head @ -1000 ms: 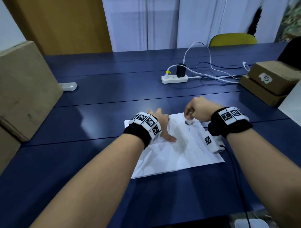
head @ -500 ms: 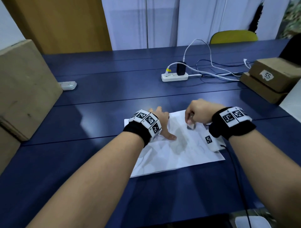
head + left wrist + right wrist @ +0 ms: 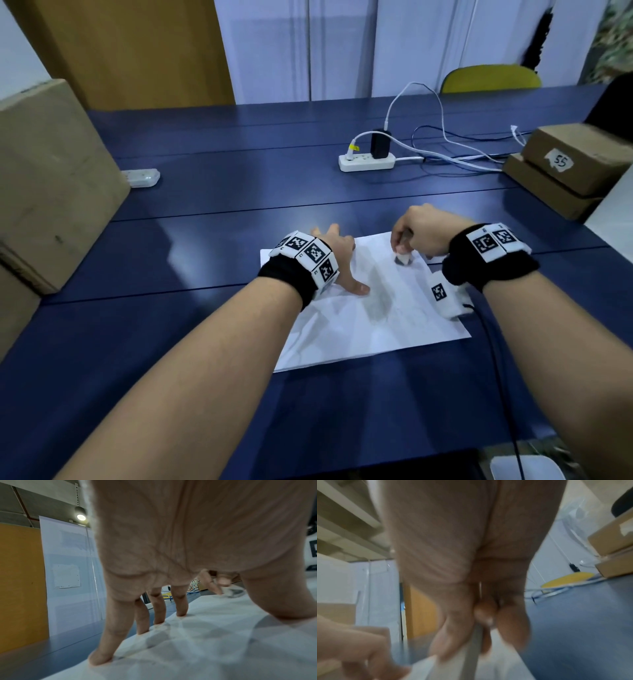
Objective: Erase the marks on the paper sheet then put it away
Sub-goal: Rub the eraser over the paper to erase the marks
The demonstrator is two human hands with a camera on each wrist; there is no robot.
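Note:
A creased white paper sheet (image 3: 370, 329) lies flat on the blue table (image 3: 205, 205), with grey smudged marks near its middle. My left hand (image 3: 337, 260) presses on the sheet's far left part with fingers spread and straight; the left wrist view shows the fingertips (image 3: 101, 658) standing on the paper sheet (image 3: 205, 642). My right hand (image 3: 414, 233) pinches a small white eraser (image 3: 402, 257) and holds it against the sheet near its far right corner. In the right wrist view the right hand (image 3: 471, 635) is blurred and the eraser cannot be made out.
A large cardboard box (image 3: 44, 192) stands at the left. Two stacked cardboard boxes (image 3: 565, 168) sit at the right. A white power strip (image 3: 366, 161) with cables lies further back, and a small white device (image 3: 140, 178) at the left. A yellow chair (image 3: 489, 78) stands behind the table.
The right hand has shifted the eraser a little back and forth over the sheet's far right part. The left hand has stayed pressed on the paper.

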